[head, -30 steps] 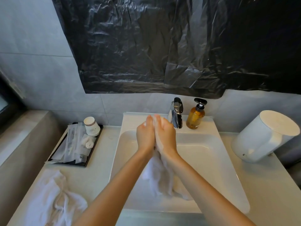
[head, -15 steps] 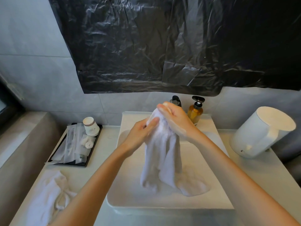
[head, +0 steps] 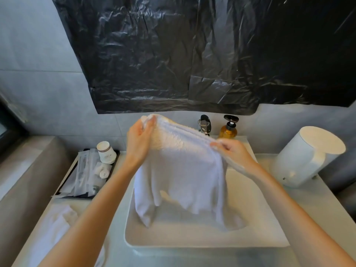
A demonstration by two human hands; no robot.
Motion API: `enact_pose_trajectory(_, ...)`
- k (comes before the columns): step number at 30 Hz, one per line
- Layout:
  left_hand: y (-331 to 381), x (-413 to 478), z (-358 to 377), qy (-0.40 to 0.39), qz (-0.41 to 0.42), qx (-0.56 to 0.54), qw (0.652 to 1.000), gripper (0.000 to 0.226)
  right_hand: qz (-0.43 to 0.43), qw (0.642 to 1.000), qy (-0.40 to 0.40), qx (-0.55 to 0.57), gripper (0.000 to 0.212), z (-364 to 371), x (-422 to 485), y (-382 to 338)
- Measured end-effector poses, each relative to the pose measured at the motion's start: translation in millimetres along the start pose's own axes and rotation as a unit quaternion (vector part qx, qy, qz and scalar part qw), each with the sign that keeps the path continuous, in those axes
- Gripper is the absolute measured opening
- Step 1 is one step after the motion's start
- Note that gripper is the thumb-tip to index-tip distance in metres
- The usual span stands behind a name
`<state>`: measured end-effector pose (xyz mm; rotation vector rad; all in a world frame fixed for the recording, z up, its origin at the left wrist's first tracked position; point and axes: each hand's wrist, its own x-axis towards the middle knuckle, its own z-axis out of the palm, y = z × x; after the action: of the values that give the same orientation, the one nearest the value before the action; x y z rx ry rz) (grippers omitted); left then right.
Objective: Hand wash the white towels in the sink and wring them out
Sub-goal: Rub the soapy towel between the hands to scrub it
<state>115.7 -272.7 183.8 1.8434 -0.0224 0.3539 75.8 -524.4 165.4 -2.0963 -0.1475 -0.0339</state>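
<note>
Holding the white towel point(head: 183, 170) stretched between them, both hands are gripping its upper edge over the sink point(head: 250, 234). The left hand point(head: 138, 139) is pinching one bunched corner with its fingers curled around the cloth, and the right hand point(head: 233, 153) is pinching the opposite end between thumb and fingertips. The held edge is running as the towel's long axis from the left hand, which is sitting higher and farther from the body, down to the right hand, which is sitting lower and closer in. Everything else of the towel is hanging straight below the hands, and its lower folds are touching the sink floor.

The next move is probably turning on that span: the hands are standing apart along the edge, so they would be gathering the cloth inward before rubbing or twisting it.

A second white towel point(head: 57, 228) is lying crumpled on the counter, below and outside the left forearm. Beyond the right hand, a faucet point(head: 204, 125) and an amber pump bottle point(head: 228, 130) are standing side by side. The bottle is showing no readable label. Outside the left hand, stacked paper cups point(head: 106, 153) are carrying a faint print that is too small to read.
</note>
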Motion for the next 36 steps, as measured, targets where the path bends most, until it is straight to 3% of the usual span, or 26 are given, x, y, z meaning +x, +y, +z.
enact_pose_trajectory(3,-12.4,4.5,-6.3,-0.007,-0.032,0.131,0.991,0.050,-0.065,0.993,0.099,-0.013,0.040,-12.5,3.2,-9.9)
enact_pose_trajectory(5,-16.8,2.7,-8.3,-0.022,-0.022,0.241,0.970,0.051,-0.061,0.988,0.132,-0.057,0.034,-12.4,0.8,-10.5)
enact_pose_trajectory(7,-19.0,-1.8,-5.6,-0.031,-0.020,0.276,0.960,0.044,-0.025,0.989,0.133,-0.065,0.037,-10.1,-2.7,-6.5)
enact_pose_trajectory(12,-24.2,-11.8,33.9,-0.045,-0.062,0.062,0.995,0.027,0.059,0.978,0.186,0.072,0.038,23.8,0.6,-6.2)
enact_pose_trajectory(16,-11.3,-32.3,85.6,-0.053,-0.190,-0.074,0.978,0.030,0.094,0.975,0.173,0.107,0.038,83.4,-1.1,-22.7)
enact_pose_trajectory(20,-5.8,-63.5,106.9,-0.083,-0.153,0.026,0.984,0.034,0.132,0.961,0.231,0.075,0.044,83.3,10.9,-15.5)
enact_pose_trajectory(22,1.5,-72.0,106.5,-0.086,-0.139,-0.005,0.987,0.040,0.161,0.952,0.248,0.078,0.041,82.7,13.3,-13.0)
enact_pose_trajectory(26,-5.7,-39.3,97.0,0.007,-0.212,-0.080,0.974,0.041,0.139,0.974,0.158,0.084,0.035,105.6,-5.0,-24.7)
enact_pose_trajectory(28,-3.5,-40.4,94.6,-0.005,-0.213,-0.073,0.974,0.041,0.140,0.974,0.140,0.113,0.040,100.7,0.0,-28.4)
enact_pose_trajectory(31,6.7,-69.1,101.0,-0.065,-0.188,-0.070,0.978,0.041,0.172,0.948,0.240,0.118,0.044,83.2,24.5,-26.6)
enact_pose_trajectory(33,6.0,-65.4,97.8,-0.065,-0.182,-0.057,0.980,0.042,0.176,0.940,0.263,0.130,0.044,90.7,17.7,-31.7)
enact_pose_trajectory(36,-2.8,-35.7,85.9,0.013,-0.238,-0.098,0.966,0.034,0.151,0.961,0.182,0.145,0.045,114.4,-6.9,-44.6)
